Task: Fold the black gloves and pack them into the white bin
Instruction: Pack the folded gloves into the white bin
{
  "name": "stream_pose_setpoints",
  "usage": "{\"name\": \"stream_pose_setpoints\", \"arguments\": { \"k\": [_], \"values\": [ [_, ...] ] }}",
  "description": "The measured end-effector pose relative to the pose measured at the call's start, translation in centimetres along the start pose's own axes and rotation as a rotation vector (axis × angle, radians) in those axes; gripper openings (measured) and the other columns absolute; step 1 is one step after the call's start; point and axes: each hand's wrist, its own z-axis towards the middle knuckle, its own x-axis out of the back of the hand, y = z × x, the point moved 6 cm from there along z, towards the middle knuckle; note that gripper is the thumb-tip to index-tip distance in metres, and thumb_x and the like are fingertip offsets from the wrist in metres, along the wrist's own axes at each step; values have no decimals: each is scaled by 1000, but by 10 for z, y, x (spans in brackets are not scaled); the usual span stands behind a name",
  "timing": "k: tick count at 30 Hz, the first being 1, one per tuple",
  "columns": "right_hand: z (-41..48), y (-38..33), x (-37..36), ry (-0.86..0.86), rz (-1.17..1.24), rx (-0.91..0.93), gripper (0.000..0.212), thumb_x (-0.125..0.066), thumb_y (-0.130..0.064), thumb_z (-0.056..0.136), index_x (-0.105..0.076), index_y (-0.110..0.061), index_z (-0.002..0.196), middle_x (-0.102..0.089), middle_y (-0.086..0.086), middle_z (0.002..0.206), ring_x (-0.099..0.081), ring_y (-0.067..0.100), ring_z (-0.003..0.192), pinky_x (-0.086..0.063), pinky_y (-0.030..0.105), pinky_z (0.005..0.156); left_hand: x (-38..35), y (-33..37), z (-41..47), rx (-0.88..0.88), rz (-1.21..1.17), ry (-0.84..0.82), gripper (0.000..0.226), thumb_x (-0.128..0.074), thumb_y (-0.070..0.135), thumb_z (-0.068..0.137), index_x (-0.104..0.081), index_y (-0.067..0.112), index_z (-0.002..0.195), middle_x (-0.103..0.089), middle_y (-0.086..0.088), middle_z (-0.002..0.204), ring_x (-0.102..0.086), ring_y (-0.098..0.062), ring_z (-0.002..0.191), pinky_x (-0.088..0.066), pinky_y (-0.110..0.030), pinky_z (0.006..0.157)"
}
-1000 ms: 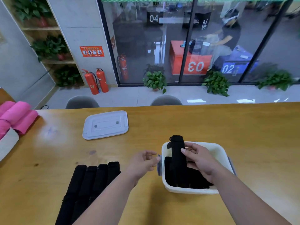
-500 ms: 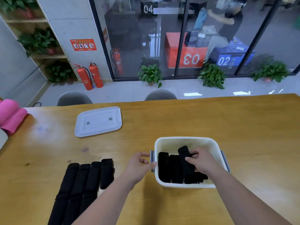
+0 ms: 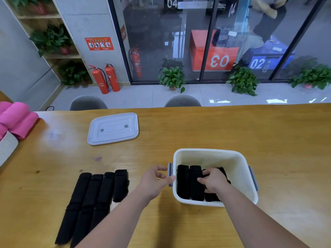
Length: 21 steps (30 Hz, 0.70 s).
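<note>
The white bin point(image 3: 238, 169) stands on the wooden table point(image 3: 268, 140) in front of me. Folded black gloves point(image 3: 188, 183) lie side by side in its left half. My right hand point(image 3: 213, 179) is down inside the bin, fingers curled over the third folded black glove point(image 3: 223, 171), pressing it beside the others. My left hand point(image 3: 154, 181) touches the bin's left rim by the grey handle, fingers relaxed, thumb against the rim. Several long black gloves point(image 3: 89, 199) lie in a row on the table to the left, one of them folded short point(image 3: 120, 185).
The bin's white lid point(image 3: 112, 128) lies flat further back on the left. Rolled pink cloths point(image 3: 16, 119) sit in a white basket point(image 3: 7, 147) at the table's left edge. Two grey chairs point(image 3: 182, 101) stand beyond the far edge.
My right hand lowered the folded glove from above the rim down into the bin beside the others. My left hand moved to the bin's left rim.
</note>
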Motion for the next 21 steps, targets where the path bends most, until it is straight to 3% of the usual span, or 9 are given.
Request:
{"name": "stream_pose_setpoints", "arguments": {
  "k": [5,8,11,14,21],
  "values": [
    [9,3,-2,43,-223,43,41,-88,-34,83,-72,-24,119,-75,-2,94,-71,22,90,-64,43,79,-1,-2,0,6,-23,-17,57,-85,62,74,-63,41,123,-74,0,104,-72,-13,102,-58,-46,96],
    [0,-5,2,113,-409,57,46,-85,-40,85,-70,-26,126,-72,-3,103,-69,20,91,-54,33,72,0,-2,-1,11,-42,-19,56,-87,58,77,-63,40,124,-74,-1,106,-72,-13,102,-58,-43,95],
    [-5,-10,6,151,-478,39,51,-85,-42,85,-67,-26,130,-71,-3,108,-68,21,93,-49,33,66,2,-1,-1,-7,-10,18,56,-87,63,72,-65,43,120,-72,2,106,-72,-14,100,-59,-40,89],
    [-12,-19,10,172,-493,48,48,-83,-45,86,-67,-29,128,-68,-7,103,-67,19,91,-47,32,62,3,2,-3,-24,6,35,56,-86,66,69,-65,45,116,-73,4,106,-71,-13,99,-60,-40,90],
    [-21,-50,9,115,-255,222,38,-83,-46,86,-67,-27,115,-70,-14,96,-66,8,93,-49,28,73,23,2,-9,-33,-4,62,46,-87,58,76,-67,42,114,-69,5,110,-70,-17,100,-60,-38,89]
  ]
}}
